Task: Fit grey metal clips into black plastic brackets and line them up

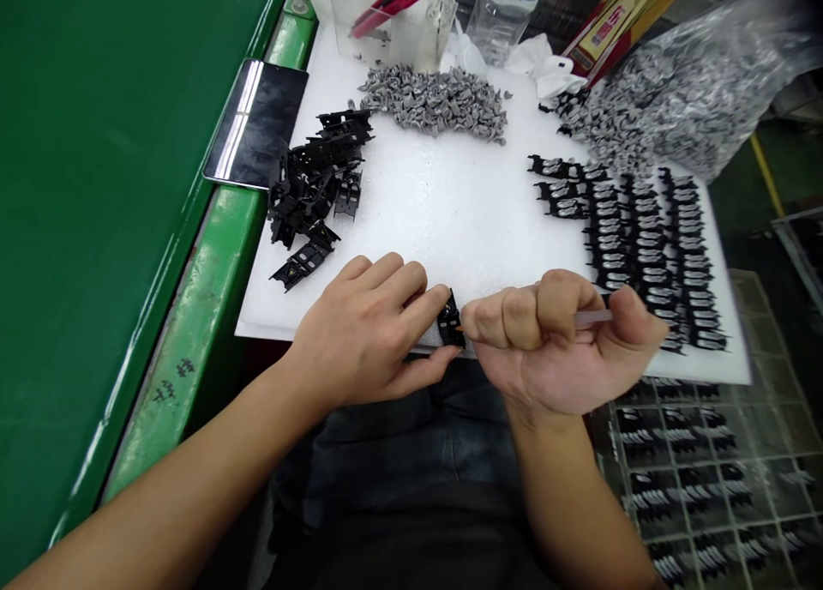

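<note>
My left hand pinches a small black plastic part between thumb and fingers at the near edge of the white foam sheet. My right hand is closed in a fist round a thin pale rod-like tool, whose tip meets the black part. Both hands sit close together above my lap. A loose pile of black parts lies to the left, and a heap of small grey pieces lies at the back.
Rows of assembled black-and-grey parts fill the sheet's right side. A clear bag of parts sits at the back right. A dark phone rests on the green bench. A gridded tray of parts stands lower right.
</note>
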Demonstrator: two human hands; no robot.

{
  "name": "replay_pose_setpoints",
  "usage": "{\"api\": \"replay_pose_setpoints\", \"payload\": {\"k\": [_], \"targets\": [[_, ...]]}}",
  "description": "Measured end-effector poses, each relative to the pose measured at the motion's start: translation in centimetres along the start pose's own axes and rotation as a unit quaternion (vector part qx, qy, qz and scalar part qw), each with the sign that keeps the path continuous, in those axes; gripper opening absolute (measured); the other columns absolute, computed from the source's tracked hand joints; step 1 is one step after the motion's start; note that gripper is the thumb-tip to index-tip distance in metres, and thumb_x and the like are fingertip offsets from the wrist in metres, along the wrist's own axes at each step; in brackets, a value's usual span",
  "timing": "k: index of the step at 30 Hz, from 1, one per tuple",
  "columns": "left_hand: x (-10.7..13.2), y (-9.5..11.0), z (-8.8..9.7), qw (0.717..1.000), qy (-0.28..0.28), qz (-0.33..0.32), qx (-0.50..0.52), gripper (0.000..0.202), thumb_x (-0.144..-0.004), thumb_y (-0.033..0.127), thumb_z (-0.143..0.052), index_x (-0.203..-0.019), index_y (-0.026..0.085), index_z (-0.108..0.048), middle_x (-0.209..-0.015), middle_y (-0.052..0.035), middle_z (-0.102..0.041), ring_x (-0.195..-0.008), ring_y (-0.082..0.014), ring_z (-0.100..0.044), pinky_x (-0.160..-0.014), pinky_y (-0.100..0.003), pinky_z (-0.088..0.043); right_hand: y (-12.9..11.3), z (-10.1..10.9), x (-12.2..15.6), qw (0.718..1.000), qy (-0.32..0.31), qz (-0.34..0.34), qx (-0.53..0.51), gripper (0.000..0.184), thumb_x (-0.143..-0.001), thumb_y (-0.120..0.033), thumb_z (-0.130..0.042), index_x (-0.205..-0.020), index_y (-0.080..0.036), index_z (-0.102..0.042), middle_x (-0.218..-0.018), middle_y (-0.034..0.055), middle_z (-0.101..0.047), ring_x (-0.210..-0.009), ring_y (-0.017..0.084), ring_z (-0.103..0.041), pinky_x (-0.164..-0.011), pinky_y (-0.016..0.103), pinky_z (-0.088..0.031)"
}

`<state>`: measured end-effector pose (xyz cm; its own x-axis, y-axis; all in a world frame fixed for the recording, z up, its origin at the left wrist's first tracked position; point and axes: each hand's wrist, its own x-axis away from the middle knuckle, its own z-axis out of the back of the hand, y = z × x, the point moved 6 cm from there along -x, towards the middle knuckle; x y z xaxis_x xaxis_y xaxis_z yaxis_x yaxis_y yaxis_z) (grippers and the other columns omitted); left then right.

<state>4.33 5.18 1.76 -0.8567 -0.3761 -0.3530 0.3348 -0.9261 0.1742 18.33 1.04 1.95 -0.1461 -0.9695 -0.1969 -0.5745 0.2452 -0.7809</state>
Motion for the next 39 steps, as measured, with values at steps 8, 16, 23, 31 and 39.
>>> {"api": "replay_pose_setpoints", "payload": {"k": [8,16,23,31,39], "targets": [[0.06,0.05,-0.06,1.0,-0.001,0.0,-0.002,0.049,-0.103,0.058,-0.051,-0.121,0.016,-0.068,-0.1,-0.0083,-0.064,-0.088,-0.0267,-0.056,-0.074,-0.042,-0.039,-0.05,-0.01,0.03,1.0,0.002,0.008,0.002,0.043,-0.096,-0.048,-0.04,-0.062,-0.025,-0.03,-0.047,-0.0075,-0.016,-0.043,0.012,-0.012,-0.05,0.034,-0.021],[0.01,0.06,-0.07,1.0,-0.003,-0.001,-0.001,0.05,-0.104,0.059,-0.05,-0.121,0.016,-0.068,-0.099,-0.0085,-0.064,-0.088,-0.0267,-0.055,-0.074,-0.042,-0.038,-0.16,0.21,0.26,0.999,0.034,0.019,0.002,0.043,-0.097,-0.047,-0.04,-0.062,-0.025,-0.03,-0.047,-0.0077,-0.015,-0.043,0.011,-0.01,-0.049,0.034,-0.022],[0.03,0.04,-0.21,1.0,0.004,0.0,0.001,0.05,-0.103,0.06,-0.05,-0.122,0.016,-0.068,-0.101,-0.0084,-0.065,-0.088,-0.0267,-0.056,-0.074,-0.043,-0.038,0.22,-0.58,0.32,0.998,0.0,0.01,0.056,0.047,-0.098,-0.052,-0.044,-0.061,-0.025,-0.033,-0.049,-0.0061,-0.022,-0.044,0.012,-0.019,-0.053,0.035,-0.026],[0.01,0.02,-0.11,1.0,0.005,0.004,0.002,0.051,-0.104,0.06,-0.049,-0.12,0.016,-0.069,-0.099,-0.0087,-0.064,-0.087,-0.0261,-0.056,-0.073,-0.042,-0.037,-0.21,0.0,0.31,0.998,0.018,0.053,0.003,0.046,-0.1,-0.05,-0.04,-0.063,-0.025,-0.031,-0.048,-0.0077,-0.018,-0.042,0.011,-0.011,-0.051,0.034,-0.024],[0.0,-0.05,-0.1,1.0,0.002,0.005,0.001,0.051,-0.104,0.059,-0.05,-0.122,0.016,-0.068,-0.1,-0.0086,-0.065,-0.088,-0.0268,-0.056,-0.073,-0.043,-0.039,-0.02,-0.14,0.46,0.998,0.03,0.057,0.027,0.047,-0.099,-0.052,-0.04,-0.062,-0.025,-0.03,-0.047,-0.0082,-0.018,-0.041,0.011,-0.012,-0.05,0.033,-0.024]]}}
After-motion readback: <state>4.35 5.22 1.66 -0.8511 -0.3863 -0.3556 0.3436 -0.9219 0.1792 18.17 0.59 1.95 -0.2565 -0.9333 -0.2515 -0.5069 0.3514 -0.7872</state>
